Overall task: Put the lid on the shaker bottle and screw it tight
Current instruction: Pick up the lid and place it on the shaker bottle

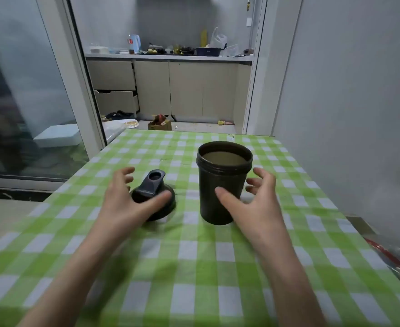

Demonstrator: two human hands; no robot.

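A dark shaker bottle [220, 182] stands upright and uncapped on the table, with a pale brownish liquid near its rim. Its dark lid [153, 190], with a flip spout on top, lies on the cloth to the bottle's left. My left hand [128, 199] hovers over the lid with fingers spread, the thumb across the lid's near side. My right hand [255, 199] is open around the bottle's right side, thumb in front of the bottle wall, fingers apart from it. Whether either hand touches its object is unclear.
The table [194, 267] wears a green and white checked cloth. A grey wall runs along its right edge, with a crumpled plastic bag [397, 260] at the right border. Beyond the far edge lies a cluttered kitchen floor and counter [168, 56]. A glass door stands at the left.
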